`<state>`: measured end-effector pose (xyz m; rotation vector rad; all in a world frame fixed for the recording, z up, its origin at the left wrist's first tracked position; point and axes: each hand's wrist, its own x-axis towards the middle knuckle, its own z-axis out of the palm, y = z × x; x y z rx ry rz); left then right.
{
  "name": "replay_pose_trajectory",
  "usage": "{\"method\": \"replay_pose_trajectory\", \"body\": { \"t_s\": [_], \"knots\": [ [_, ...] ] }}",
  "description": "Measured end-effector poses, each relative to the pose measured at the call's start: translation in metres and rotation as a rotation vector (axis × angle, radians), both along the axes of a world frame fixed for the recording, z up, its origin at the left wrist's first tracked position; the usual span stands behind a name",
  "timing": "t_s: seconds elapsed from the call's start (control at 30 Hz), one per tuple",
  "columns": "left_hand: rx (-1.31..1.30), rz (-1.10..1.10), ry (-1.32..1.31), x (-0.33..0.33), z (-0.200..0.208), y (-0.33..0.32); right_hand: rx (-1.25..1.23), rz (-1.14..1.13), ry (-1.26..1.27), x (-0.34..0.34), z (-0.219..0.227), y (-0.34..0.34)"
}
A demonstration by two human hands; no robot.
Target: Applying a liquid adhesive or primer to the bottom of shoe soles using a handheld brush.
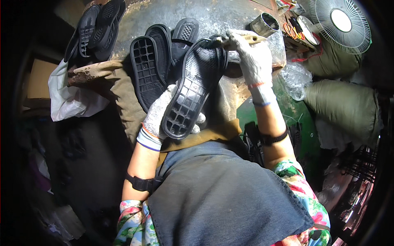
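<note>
My left hand (pixel 159 111), in a white knit glove, grips a black shoe sole (pixel 192 84) near its heel end. Square hollows cover the sole's face, which is turned up toward me and looks glossy. In my gloved right hand (pixel 253 61) is a brush (pixel 255 38) with a pale handle. Its bristle end meets the far end of the sole; exact contact is hard to see. Beside the held sole, a second black sole (pixel 145 67) with the same grid leans at the table's near edge. Behind it lies a black sandal (pixel 184 35) with a textured footbed.
An open metal can (pixel 264 25) stands on the worn table (pixel 221 14) beyond my right hand. More black sandals (pixel 100 30) are piled at the far left corner. A white fan (pixel 340 20) and a stuffed green sack (pixel 342 100) are on the right.
</note>
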<state>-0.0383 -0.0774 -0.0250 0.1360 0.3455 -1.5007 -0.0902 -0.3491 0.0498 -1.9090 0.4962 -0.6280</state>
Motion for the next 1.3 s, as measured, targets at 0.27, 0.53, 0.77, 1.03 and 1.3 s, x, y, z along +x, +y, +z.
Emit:
{"method": "replay_pose_trajectory", "body": {
  "t_s": [0.27,0.53,0.77,1.03,1.3],
  "knots": [
    [-0.132,-0.002,-0.013,0.005,-0.015,0.0,0.232,0.078,0.021,-0.002,-0.015,0.033],
    [-0.499,0.275,-0.189,-0.003,0.025,-0.022,0.355,0.195,-0.181,-0.045,0.021,0.09],
    [-0.094,0.504,-0.945,0.037,0.056,-0.025,0.059,0.422,-0.23,-0.057,0.039,0.111],
    [-0.094,0.483,-0.7,0.077,0.078,0.019,0.274,0.357,-0.102,-0.062,0.038,0.08],
    [0.31,0.645,-1.469,0.059,0.033,0.032,-0.195,0.446,-0.108,-0.013,0.072,0.104]
  ]
}}
